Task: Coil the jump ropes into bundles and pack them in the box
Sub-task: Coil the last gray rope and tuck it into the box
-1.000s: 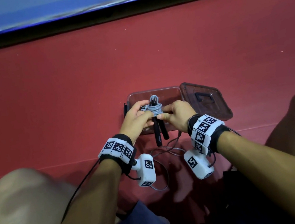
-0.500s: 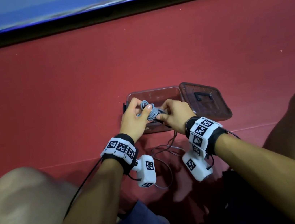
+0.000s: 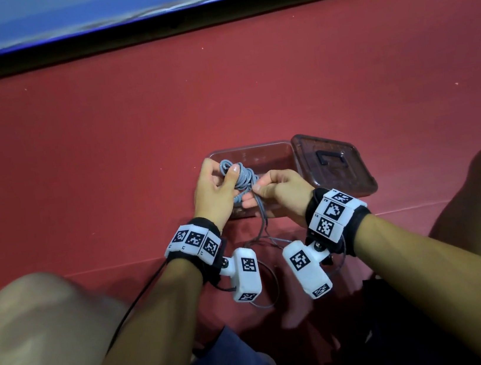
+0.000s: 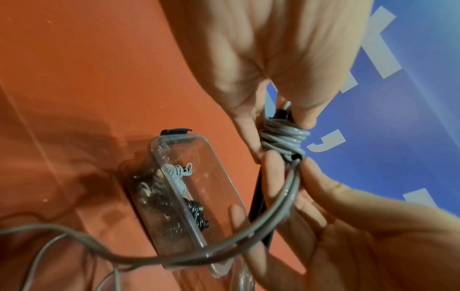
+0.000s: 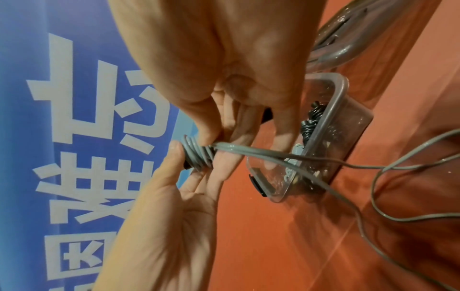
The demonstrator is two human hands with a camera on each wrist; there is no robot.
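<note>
Red matte floor (image 3: pixel 107 170); blue banner (image 5: pixel 74 118) with white characters behind. Clear plastic box (image 3: pixel 259 151) on the floor, rounded corners, black clasp on its left end, coiled grey and black rope bundles inside. Smoky translucent lid (image 3: pixel 335 165) with moulded handle lies just right of the box.

Left hand (image 3: pixel 213 192) grips the grey jump rope (image 3: pixel 240 179) above the box: smooth round cord wound in tight turns around black handles. Bundle's long axis tilts from far-left to near-right. Right hand (image 3: pixel 280 189) pinches two loose strands beside the winding; these trail down to slack loops on the floor.
</note>
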